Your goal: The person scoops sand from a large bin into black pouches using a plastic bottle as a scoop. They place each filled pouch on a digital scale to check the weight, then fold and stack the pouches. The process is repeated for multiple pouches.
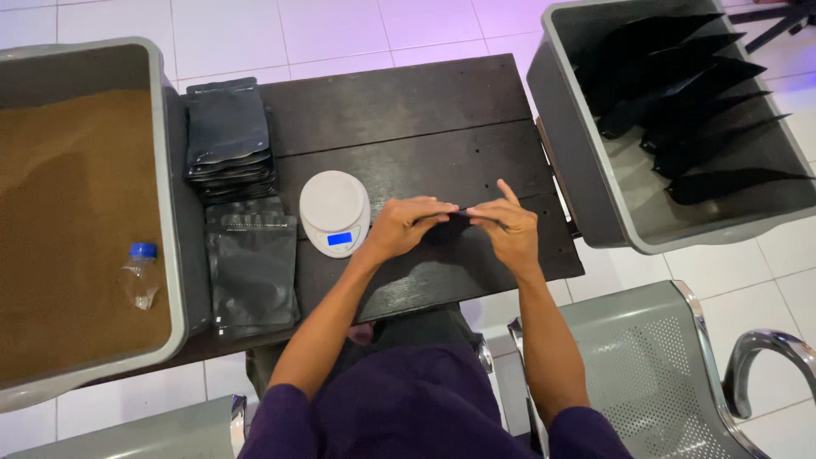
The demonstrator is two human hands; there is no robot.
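Together, left hand (399,228) and right hand (508,228) pinch a flat, glossy black pouch (459,212) over the dark wooden table (399,110).

Place: we take it for a small packing workspace.
Signs: we see a scale (335,212), stacked black pouches (228,136), a bin of brown powder (72,221), a bin of filled pouches (680,110).
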